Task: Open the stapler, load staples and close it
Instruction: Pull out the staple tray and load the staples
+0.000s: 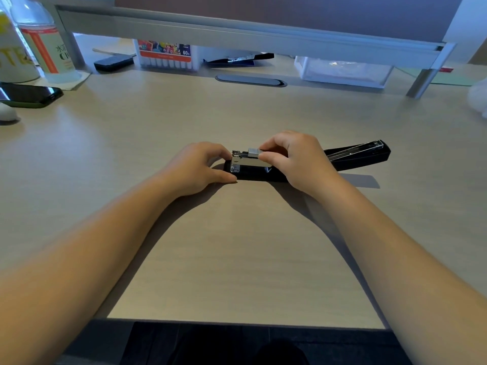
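Your stapler (263, 167) lies flat on the bench (237, 246), roughly midway between the left and right edges and nearer the far edge than the near one. It is swung fully open: the black cover (361, 155) extends toward the right edge, its metal inner rail facing up, while the black base and chrome magazine (247, 164) point toward the left edge. Your left hand (195, 169) rests on the bench at the magazine's front end, its grip pressed against the stapler, with the thumb touching the base and the fingertips at the chrome nose. Your right hand (295, 159) sits over the middle of the magazine, its grip pinching a strip of staples (254, 152) between thumb and forefinger, held just on top of the magazine channel. Along the far edge, beneath a raised shelf (250, 35), stand a marker box (166, 55) and a clear container (342, 71); a phone (29, 94) lies near the left edge.
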The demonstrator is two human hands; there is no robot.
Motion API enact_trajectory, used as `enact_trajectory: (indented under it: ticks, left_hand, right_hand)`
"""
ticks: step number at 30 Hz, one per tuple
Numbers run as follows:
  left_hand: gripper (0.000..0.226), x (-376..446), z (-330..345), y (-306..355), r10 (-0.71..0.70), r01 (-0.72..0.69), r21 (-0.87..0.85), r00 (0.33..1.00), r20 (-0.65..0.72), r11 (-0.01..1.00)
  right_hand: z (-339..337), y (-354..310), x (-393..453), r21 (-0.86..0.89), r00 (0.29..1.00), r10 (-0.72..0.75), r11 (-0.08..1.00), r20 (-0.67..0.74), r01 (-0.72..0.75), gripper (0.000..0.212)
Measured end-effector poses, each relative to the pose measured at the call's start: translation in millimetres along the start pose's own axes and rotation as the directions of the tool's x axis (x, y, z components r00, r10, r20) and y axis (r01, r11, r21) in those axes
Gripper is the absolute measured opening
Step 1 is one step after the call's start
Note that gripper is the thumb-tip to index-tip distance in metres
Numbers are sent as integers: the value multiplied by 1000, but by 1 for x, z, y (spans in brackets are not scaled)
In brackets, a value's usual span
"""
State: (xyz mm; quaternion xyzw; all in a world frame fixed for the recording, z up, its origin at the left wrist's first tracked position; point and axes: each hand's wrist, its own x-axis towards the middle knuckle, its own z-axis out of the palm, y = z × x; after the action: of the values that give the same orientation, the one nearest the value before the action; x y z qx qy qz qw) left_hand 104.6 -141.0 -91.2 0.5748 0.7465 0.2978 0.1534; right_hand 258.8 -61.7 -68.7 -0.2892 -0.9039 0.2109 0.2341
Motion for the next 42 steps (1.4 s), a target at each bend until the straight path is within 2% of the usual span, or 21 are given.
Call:
enact_trajectory:
  ticks: [12,16,19,27,32,35,38,42]
  left_hand:
    - [37,-1,-1,2,-3,3,20,1000,13,1000]
    - [38,-1,-1,3,0,0,28,1000,18,1000]
    - [38,-1,-2,4,-3,2,32,1000,19,999]
    - [35,-1,-1,4,-13,13,24,1000,7,1000]
    - [36,1,-5,0,-20,20,79,1000,4,997]
    - [36,2,-14,-7,-57,59,119,998,-16,991]
    - [37,1,-21,-12,-102,107,140,994,-40,984]
    - [37,0,-24,-11,-133,136,122,990,-35,983]
  right_hand:
    - [-2,0,-1,-32,999,-2,999,40,3,29]
    - [-2,4,-5,-121,999,-32,992,-17,30,24]
    - [-3,6,-8,-180,1000,-29,983,-4,28,20]
    - [5,1,-6,-161,996,-54,985,69,65,22]
    - [5,0,-7,-182,996,-71,980,49,79,31]
    - [1,4,-9,-328,997,-47,944,-53,27,41]
    - [-6,12,-9,-490,988,32,866,-152,-104,51]
    - [-12,18,-11,-533,954,168,798,-250,-281,67]
